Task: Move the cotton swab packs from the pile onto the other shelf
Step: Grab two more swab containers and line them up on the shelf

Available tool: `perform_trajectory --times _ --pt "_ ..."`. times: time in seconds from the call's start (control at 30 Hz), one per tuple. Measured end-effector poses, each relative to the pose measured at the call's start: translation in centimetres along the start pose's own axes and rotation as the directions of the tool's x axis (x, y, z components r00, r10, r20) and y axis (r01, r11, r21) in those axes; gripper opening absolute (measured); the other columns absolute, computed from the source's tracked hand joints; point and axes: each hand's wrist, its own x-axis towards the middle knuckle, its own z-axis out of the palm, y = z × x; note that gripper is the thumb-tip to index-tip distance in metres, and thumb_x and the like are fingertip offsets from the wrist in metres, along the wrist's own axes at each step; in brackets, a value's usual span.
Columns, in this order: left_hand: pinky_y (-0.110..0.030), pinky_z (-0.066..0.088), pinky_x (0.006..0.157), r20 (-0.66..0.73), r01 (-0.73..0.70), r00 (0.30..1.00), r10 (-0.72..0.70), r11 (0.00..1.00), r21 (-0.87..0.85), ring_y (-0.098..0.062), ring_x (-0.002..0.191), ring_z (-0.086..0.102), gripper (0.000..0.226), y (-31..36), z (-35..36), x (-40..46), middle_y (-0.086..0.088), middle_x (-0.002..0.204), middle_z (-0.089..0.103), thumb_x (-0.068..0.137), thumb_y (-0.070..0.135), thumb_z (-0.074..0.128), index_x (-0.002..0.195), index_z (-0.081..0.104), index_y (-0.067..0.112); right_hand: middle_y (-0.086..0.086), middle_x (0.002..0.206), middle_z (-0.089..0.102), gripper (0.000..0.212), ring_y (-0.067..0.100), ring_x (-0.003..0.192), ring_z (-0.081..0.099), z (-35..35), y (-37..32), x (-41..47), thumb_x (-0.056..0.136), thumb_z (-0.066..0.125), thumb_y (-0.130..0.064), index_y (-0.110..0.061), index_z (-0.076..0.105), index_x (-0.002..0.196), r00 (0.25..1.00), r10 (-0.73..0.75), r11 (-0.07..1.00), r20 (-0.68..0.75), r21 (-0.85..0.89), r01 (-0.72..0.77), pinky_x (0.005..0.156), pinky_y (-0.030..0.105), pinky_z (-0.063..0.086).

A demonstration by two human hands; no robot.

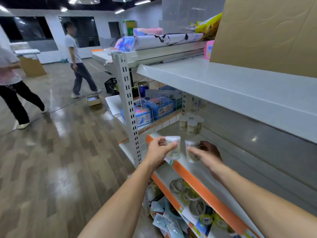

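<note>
Grey metal shelf with orange edge strip (197, 182) carries a cluster of clear cylindrical cotton swab packs (191, 125) at its far end. Rolls of tape (188, 194) lie on the tier below. Left hand (159, 152) grips one clear swab pack (173, 147); right hand (208, 156) grips another (192, 151), both upright above the shelf front.

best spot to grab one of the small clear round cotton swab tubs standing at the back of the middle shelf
Grip a small clear round cotton swab tub around its upright side wall, reaching in from the open front. The grey shelf above likely hampers a top grab, and the cluster's front tubs are nearest. Both hands, left hand and right hand, already hold tubs this way.
</note>
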Motion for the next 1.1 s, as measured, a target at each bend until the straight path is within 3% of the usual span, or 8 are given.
perform_trajectory --times 0.2,0.33,0.43,0.53,0.67,0.77,0.9,1.1 --pt "-0.024 0.048 0.085 0.073 -0.046 0.996 0.041 0.997 0.065 -0.011 0.104 0.059 0.063 -0.9 -1.3 7.3 0.002 0.118 0.059 0.073 0.043 0.084 0.123 0.055 0.018 0.000 0.085 0.076 0.024 0.004 0.071 0.069 2.5 0.8 3.9 0.080 0.083 -0.017 -0.007 0.074 0.100 0.995 0.017 0.999 -0.099 0.051 -0.012 0.061 0.016 0.050" --pt "-0.014 0.046 0.074 0.163 -0.083 0.984 0.068 0.992 0.091 -0.004 0.095 0.065 0.041 -0.8 -2.1 12.0 0.013 0.101 0.067 0.073 0.039 0.085 0.104 0.060 0.029 0.016 0.097 0.075 0.032 0.023 0.081 0.067 4.5 1.1 6.6 0.078 0.083 -0.008 -0.002 0.070 0.106 0.970 0.075 0.991 -0.230 0.125 -0.047 0.069 0.032 0.053" --pt "-0.006 0.047 0.066 0.238 -0.075 0.969 0.058 0.995 0.061 0.010 0.081 0.067 0.033 -0.9 -2.4 15.0 0.018 0.088 0.072 0.076 0.028 0.084 0.099 0.061 0.029 0.018 0.093 0.075 0.021 0.018 0.071 0.066 5.9 1.0 8.2 0.077 0.083 -0.006 -0.008 0.072 0.095 0.940 0.103 0.988 -0.324 0.142 -0.060 0.060 0.028 0.057" --pt "-0.004 0.046 0.059 0.277 -0.077 0.959 0.056 0.995 0.065 0.009 0.075 0.066 0.026 -1.1 -2.4 17.1 0.023 0.079 0.072 0.079 0.028 0.081 0.094 0.060 0.031 0.012 0.095 0.075 0.032 0.021 0.078 0.069 7.0 1.3 9.2 0.074 0.086 -0.010 -0.010 0.069 0.101 0.905 0.107 0.993 -0.413 0.097 -0.073 0.071 0.037 0.058" --pt "-0.005 0.049 0.062 0.325 -0.141 0.940 0.105 0.986 0.088 0.002 0.087 0.066 0.030 -1.7 -1.7 19.3 0.014 0.097 0.069 0.083 0.033 0.077 0.108 0.063 0.026 -0.002 0.096 0.074 0.039 0.016 0.087 0.069 8.0 1.6 9.6 0.072 0.086 -0.015 -0.020 0.068 0.106 0.872 0.069 0.996 -0.484 -0.014 -0.087 0.077 0.033 0.055" --pt "-0.031 0.058 0.081 0.306 -0.158 0.943 0.129 0.985 0.071 -0.018 0.097 0.068 0.036 -2.3 -0.6 20.4 0.001 0.104 0.070 0.086 0.026 0.075 0.117 0.062 0.015 -0.013 0.088 0.072 0.036 0.008 0.081 0.067 8.6 1.5 10.0 0.071 0.085 -0.015 -0.032 0.067 0.097 0.838 0.034 0.993 -0.545 -0.074 -0.089 0.069 0.023 0.050" --pt "-0.015 0.055 0.071 0.292 -0.089 0.952 0.088 0.996 -0.008 -0.012 0.088 0.063 0.036 -2.5 0.3 21.1 0.004 0.097 0.065 0.086 0.004 0.071 0.119 0.060 0.012 -0.010 0.091 0.072 0.034 0.008 0.084 0.066 9.2 1.7 10.7 0.071 0.083 -0.020 -0.030 0.068 0.100 0.792 0.035 0.981 -0.609 -0.128 -0.142 0.066 0.017 0.045" --pt "-0.007 0.045 0.071 0.294 -0.111 0.949 0.115 0.993 -0.029 -0.005 0.093 0.060 0.032 -2.2 0.8 21.9 0.009 0.103 0.063 0.087 0.013 0.071 0.113 0.057 0.027 -0.006 0.096 0.072 0.038 0.012 0.090 0.068 9.6 2.0 12.4 0.072 0.083 -0.016 -0.024 0.068 0.107 0.812 -0.035 0.971 -0.583 -0.213 -0.111 0.080 0.027 0.054"
